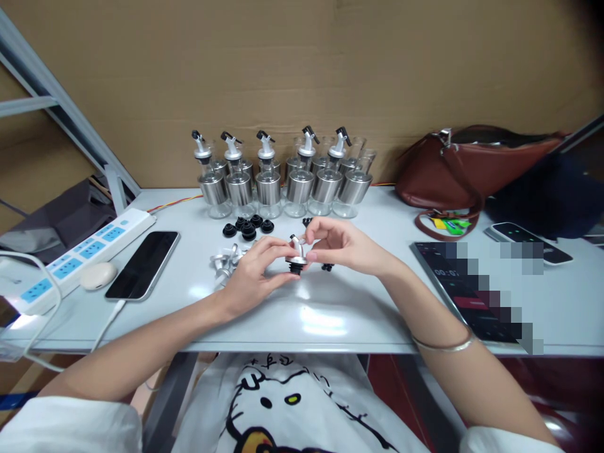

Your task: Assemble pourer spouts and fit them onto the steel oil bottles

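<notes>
Both my hands meet over the middle of the pale table [330, 314]. My left hand [257, 270] pinches a small silver pourer spout [296, 257] with a black stopper at its base. My right hand [337, 244] closes its fingertips on the top of the same spout. Just left of my hands lies a heap of loose silver spouts [225, 259]. Behind them sit several black rubber stoppers [248, 228]. At the back stands a row of glass and steel oil bottles [283, 182], some with spouts fitted.
A black phone [144, 263] on a cable, a white earbud case [97, 275] and a white power strip [75, 258] lie at the left. A brown leather bag [467, 167], a tablet [472, 296] and another phone [531, 242] are on the right. A cardboard wall stands behind.
</notes>
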The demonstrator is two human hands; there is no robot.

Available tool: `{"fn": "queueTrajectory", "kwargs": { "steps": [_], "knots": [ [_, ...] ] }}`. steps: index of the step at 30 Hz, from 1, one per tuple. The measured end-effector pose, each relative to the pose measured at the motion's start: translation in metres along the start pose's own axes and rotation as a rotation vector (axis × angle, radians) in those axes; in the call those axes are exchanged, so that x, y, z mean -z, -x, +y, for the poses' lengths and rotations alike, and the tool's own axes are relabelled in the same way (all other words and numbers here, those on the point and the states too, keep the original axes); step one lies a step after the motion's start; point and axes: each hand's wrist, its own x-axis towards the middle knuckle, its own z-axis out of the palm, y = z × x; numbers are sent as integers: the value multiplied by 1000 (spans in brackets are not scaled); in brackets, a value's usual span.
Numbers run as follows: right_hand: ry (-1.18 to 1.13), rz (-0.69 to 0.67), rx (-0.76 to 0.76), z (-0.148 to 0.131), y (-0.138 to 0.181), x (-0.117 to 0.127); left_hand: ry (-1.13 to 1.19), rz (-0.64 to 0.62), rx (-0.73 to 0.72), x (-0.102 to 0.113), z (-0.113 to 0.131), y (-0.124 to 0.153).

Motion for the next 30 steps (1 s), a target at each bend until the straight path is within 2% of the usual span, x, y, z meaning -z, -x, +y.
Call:
{"fn": "queueTrajectory", "kwargs": {
  "steps": [3, 7, 10, 13, 15, 17, 19, 20, 22, 26, 30],
  "knots": [
    [2, 64, 9, 1, -1, 2, 13, -54, -14, 1, 3, 0],
    [65, 38, 19, 4, -3, -1, -19, -96, -30, 1, 4, 0],
    [118, 27, 16, 5, -4, -2, -56, -126, -94, -1, 4, 0],
    [203, 45, 18, 1, -1, 6, -89, -150, -111, -2, 5, 1],
    [338, 156, 28, -2, 2, 20, -104, -164, -97, -3, 5, 1],
    [582, 343, -1, -4, 7, 37, -113, -184, -84, -3, 4, 1],
    [913, 466, -130, -2, 10, 52, -117, -197, -81, -3, 3, 1],
    [1044, 467, -206, -1, 11, 58, -119, -199, -82, -3, 3, 1],
    [1155, 398, -321, 4, 11, 64, -128, -205, -75, -3, 2, 2],
    [1152, 212, -419, 10, 8, 59, -140, -223, -68, -3, 4, 1],
    [1132, 128, -443, 8, 7, 54, -147, -235, -73, -3, 7, 1]
  ]
}}
